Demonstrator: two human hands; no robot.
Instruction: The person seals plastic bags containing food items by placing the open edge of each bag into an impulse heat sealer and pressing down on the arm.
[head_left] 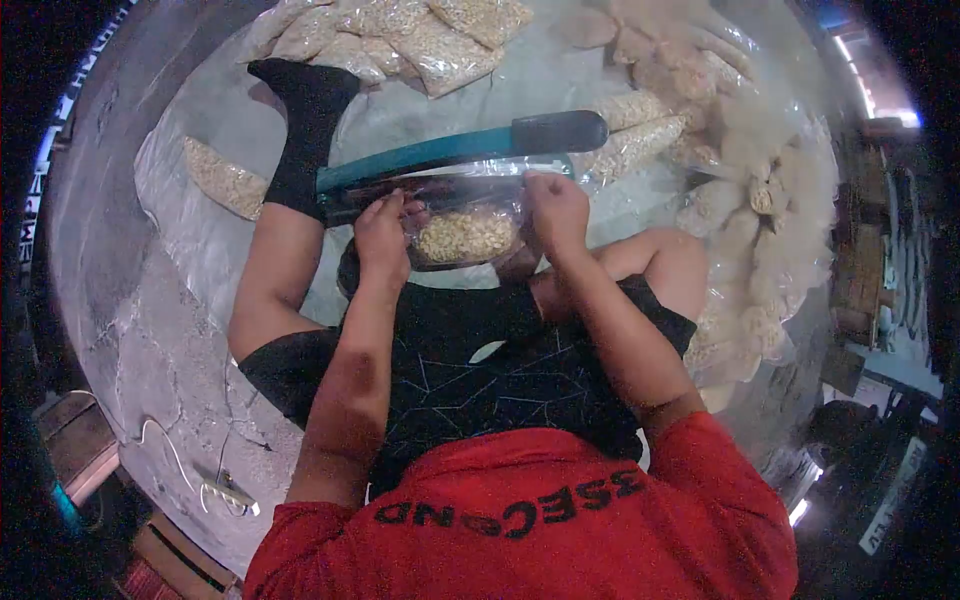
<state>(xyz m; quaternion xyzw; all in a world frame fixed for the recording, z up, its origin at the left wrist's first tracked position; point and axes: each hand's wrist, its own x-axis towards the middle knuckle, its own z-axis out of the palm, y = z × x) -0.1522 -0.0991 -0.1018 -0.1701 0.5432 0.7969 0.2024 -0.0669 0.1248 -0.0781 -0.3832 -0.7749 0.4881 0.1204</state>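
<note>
A clear plastic bag [467,237] with pale yellow bean-like pieces in its lower part lies in front of my lap. My left hand [382,238] pinches its upper left corner, and my right hand [557,212] pinches the upper right corner. The bag's top edge is stretched between them, along a teal hand-press bag sealer [420,153]. The sealer's arm, with its black handle [560,131] to the right, is raised at a slant above the bag's top. Whether the bag's edge lies between the jaws I cannot tell.
Several filled bags [455,45] are piled at the far side of the pale sheet [200,135]. More bags [640,145] lie to the right, and one bag [225,180] lies left of my outstretched leg. A white power strip [228,497] with a cord rests on the cracked floor.
</note>
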